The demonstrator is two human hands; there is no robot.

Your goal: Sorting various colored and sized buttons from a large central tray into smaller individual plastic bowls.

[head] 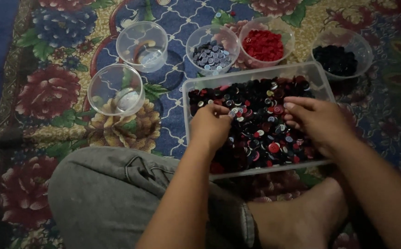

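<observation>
Centre frame, the left hand (209,125) pinches a small button (232,112) over the tray (256,74); the right hand (318,121) rests loosely curled on the pile. Buttons look light, hard, slippery: best nipped by the rim.

You're looking down at a patterned carpet (62,92) on the floor — dark red flowers, green leaves, blue and gold bands — in dim, low light.
</observation>
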